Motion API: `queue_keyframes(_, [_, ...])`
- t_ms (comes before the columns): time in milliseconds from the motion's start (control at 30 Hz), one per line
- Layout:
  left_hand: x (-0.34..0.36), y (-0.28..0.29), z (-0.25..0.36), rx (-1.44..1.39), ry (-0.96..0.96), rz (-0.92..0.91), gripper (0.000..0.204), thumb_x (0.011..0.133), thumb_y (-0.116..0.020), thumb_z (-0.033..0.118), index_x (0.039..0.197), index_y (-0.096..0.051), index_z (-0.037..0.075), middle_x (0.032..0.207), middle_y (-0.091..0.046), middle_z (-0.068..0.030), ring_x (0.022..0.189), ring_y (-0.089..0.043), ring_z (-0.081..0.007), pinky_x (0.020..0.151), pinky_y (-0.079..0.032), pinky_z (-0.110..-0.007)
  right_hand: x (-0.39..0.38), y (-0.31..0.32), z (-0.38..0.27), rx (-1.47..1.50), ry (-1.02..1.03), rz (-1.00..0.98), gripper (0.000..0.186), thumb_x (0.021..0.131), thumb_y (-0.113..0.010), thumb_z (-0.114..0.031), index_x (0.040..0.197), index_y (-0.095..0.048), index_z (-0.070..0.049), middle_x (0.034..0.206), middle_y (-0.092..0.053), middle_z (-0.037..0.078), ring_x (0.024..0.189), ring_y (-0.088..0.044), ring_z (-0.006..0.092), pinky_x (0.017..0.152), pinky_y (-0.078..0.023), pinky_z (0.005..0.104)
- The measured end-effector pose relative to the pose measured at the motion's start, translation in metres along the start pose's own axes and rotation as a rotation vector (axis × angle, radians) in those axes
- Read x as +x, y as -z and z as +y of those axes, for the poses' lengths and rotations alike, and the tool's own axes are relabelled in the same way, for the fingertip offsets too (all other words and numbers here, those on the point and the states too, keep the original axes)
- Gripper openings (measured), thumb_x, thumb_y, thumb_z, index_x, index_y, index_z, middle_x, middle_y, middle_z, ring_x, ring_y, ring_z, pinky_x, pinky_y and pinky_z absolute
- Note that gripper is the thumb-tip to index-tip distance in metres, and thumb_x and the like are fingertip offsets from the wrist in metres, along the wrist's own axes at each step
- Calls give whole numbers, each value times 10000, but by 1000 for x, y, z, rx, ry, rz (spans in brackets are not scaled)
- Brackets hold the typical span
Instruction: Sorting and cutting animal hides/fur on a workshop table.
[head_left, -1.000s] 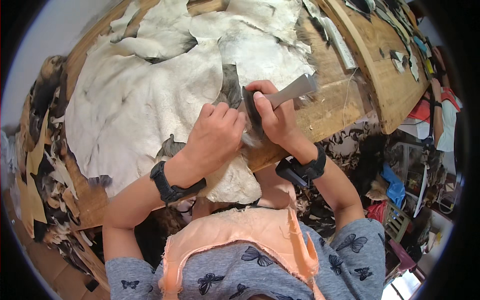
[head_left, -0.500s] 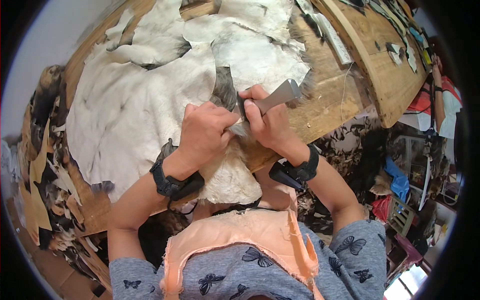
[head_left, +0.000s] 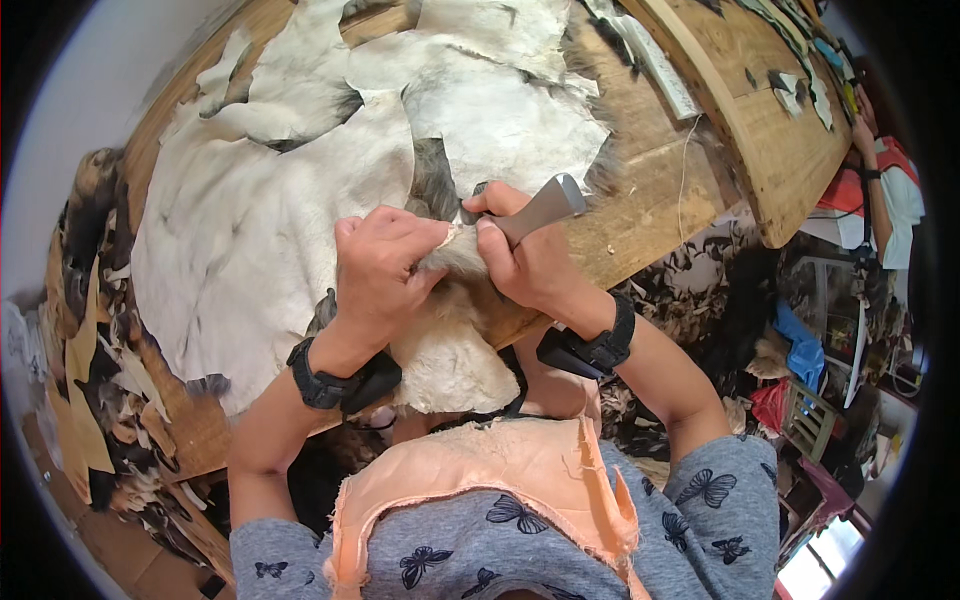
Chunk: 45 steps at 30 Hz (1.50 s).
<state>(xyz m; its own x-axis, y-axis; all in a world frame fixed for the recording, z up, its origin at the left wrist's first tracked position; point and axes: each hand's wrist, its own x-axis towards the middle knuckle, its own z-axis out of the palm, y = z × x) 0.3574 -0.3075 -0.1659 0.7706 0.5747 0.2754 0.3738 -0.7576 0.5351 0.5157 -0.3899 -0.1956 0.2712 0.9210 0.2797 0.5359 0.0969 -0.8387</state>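
Right hand [head_left: 530, 258] grips a grey tool [head_left: 546, 208], its flared end tilted rightward. Left hand [head_left: 385, 265] pinches an edge of pale, fur-backed hide [head_left: 265, 235] on a wooden table [head_left: 650, 210].

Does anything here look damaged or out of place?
The peach-coloured cloth at the bottom looks damaged: its edges are frayed. Scraps lie strewn below the table at right, which looks untidy. The pale hide has irregular edges, though that may be normal here.
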Motion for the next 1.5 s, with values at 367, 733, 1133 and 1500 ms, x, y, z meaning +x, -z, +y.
queue_keyframes(367, [8, 25, -13, -149, 41, 220, 267, 650, -689, 86, 917, -672, 87, 862, -654, -60, 859, -577, -243, 754, -412, -337, 11, -4, 4, -86, 4, 54, 143, 795, -472, -63, 886, -574, -23, 650, -551, 134, 580, -532, 285, 554, -404, 347])
queue_keyframes(733, [-6, 8, 5, -994, 310, -165, 369, 929, -457, 238, 1202, -502, -5, 1139, -574, -106, 1017, -550, -196, 879, -422, -305, 33, 52, -8, 158, -178, 66, 190, 865, -464, -128, 891, -594, 8, 608, -512, 87, 586, -516, 186, 585, -416, 305])
queue_keyframes(1133, [0, 48, -21, -48, 253, -124, 368, 905, -457, 212, 1248, -512, 90, 1338, -430, -150, 1285, -323, -343, 1038, -272, -446, 52, 90, -26, -448, -199, -55, 143, 778, -623, -176, 800, -590, -39, 594, -536, 140, 542, -539, 307, 530, -420, 385])
queue_keyframes(1500, [-8, 19, -57, 430, 295, -345, 612, 893, -416, 473, 1419, -210, 237, 1499, -65, -66, 1346, -36, -404, 917, -147, -736, 56, 61, -24, -581, -165, -532, 247, 733, -667, -326, 805, -645, -91, 602, -586, 129, 605, -592, 324, 555, -445, 410])
